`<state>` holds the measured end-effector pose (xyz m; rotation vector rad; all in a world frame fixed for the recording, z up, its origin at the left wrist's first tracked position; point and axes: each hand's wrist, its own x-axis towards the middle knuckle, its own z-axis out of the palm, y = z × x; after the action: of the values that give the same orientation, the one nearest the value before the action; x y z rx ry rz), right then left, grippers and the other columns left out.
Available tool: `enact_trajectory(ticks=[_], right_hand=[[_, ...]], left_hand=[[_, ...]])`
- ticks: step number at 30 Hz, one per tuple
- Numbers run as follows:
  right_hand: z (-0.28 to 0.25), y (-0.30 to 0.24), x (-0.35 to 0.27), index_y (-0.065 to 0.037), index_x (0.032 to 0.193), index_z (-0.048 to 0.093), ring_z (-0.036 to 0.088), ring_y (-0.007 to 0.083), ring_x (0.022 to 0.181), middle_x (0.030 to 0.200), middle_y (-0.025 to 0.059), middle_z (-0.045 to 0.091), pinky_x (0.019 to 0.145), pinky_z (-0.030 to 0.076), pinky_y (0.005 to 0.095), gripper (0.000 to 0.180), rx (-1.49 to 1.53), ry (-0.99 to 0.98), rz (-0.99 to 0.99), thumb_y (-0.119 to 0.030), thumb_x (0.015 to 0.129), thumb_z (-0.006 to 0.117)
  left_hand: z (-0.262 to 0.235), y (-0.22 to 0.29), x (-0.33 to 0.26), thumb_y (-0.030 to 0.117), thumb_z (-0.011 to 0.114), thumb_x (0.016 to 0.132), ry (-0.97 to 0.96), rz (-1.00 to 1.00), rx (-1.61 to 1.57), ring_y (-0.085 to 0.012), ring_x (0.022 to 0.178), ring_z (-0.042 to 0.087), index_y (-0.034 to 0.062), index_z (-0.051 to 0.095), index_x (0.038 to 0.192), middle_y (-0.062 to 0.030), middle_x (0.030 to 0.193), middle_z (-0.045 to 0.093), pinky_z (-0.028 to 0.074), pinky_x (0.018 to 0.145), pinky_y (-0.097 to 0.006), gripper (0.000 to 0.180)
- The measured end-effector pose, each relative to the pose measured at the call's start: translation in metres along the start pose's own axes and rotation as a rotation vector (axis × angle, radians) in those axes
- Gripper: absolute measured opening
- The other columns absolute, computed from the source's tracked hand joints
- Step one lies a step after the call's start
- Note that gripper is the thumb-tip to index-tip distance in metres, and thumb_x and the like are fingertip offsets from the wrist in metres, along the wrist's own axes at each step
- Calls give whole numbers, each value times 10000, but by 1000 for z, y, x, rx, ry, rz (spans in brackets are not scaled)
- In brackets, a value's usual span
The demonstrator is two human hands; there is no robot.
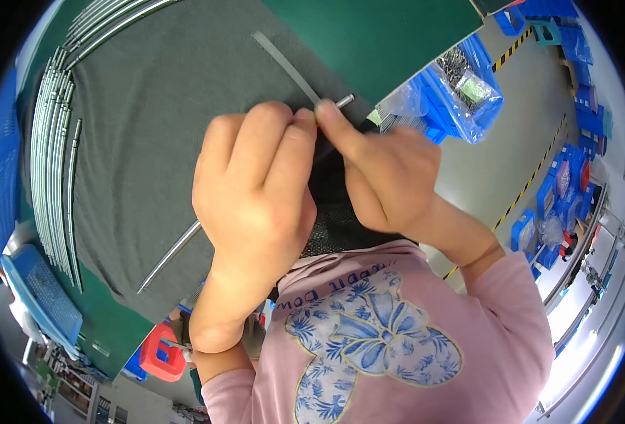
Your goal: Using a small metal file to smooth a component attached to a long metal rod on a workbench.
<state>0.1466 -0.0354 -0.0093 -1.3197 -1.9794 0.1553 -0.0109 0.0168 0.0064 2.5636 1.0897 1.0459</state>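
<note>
A thin, stiff, light metal rod (242, 189) is pinched near its tip by left hand (256, 191) and right hand (383, 177) fingers, over the table's (150, 141) near edge.

A single head-worn fisheye looks steeply down, close over the hands (312, 169) and grey mat (150, 141).

We see a grey mat (150, 127) spread over a green desk (369, 35). A row of curved metal rods (52, 162) lies along the mat's left edge. At the left stands a blue crate (40, 290), and a red box (162, 353) sits below the desk's near corner. To the right, a clear bag of small metal parts (464, 81) rests on blue bins (433, 99). Yellow-black tape (532, 177) marks the grey floor (496, 162).
</note>
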Motion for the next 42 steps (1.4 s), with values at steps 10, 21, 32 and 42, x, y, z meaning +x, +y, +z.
enact_trajectory(ticks=[10,21,32,42], right_hand=[[7,5,-55,39,1247,526,405,141,441,574,19,458,458,342,256,400,338,226,368,-59,860,499],[27,-6,-21,-24,854,564,323,-13,525,585,-92,415,476,239,179,121,884,374,867,-109,870,648],[16,-12,26,-69,751,584,467,109,419,540,-11,523,407,348,247,201,189,313,541,-157,731,765],[-2,-6,13,-43,728,552,404,88,420,504,24,485,418,327,261,195,161,327,641,-79,731,744]], left_hand=[[-3,5,-2,-19,696,669,6,-96,-20,-227,661,488,28,659,839,-65,795,543,412,575,-323,180],[-1,2,-1,-17,688,687,11,-171,-131,-244,672,517,43,638,848,-83,779,557,412,589,-340,179],[-1,1,0,-32,682,678,15,-129,-148,-236,655,504,40,638,824,-74,767,542,408,572,-334,169],[-1,0,1,-37,699,655,20,-110,-139,-222,638,486,46,650,817,-57,759,537,396,555,-325,188]])
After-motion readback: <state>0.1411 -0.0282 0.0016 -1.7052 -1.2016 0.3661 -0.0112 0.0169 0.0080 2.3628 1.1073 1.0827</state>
